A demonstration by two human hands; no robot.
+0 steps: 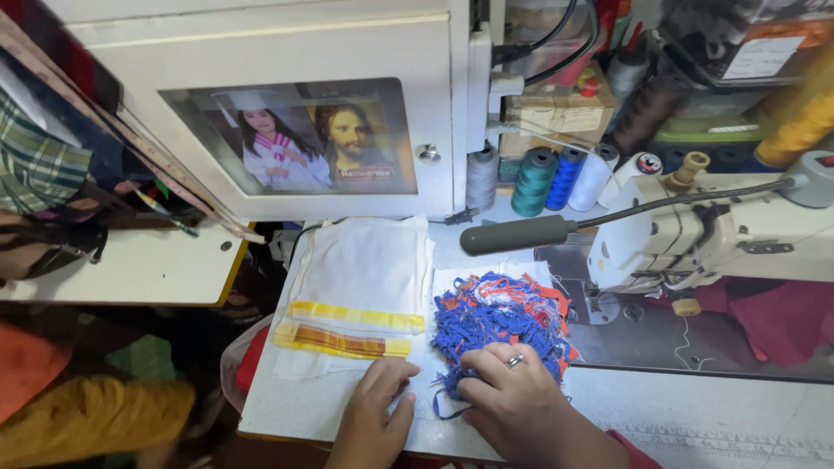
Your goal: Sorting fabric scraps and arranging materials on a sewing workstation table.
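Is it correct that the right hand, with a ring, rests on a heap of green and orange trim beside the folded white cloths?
Not quite: the heap of trim is blue and orange, not green. The head view shows it. The rest holds: the right hand, with a ring, rests on it, beside the folded white cloths.

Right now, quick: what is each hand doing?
Left hand: open, flat on the white cloth, holding nothing.
Right hand: fingers curled, pressing the blue and orange trim pile.
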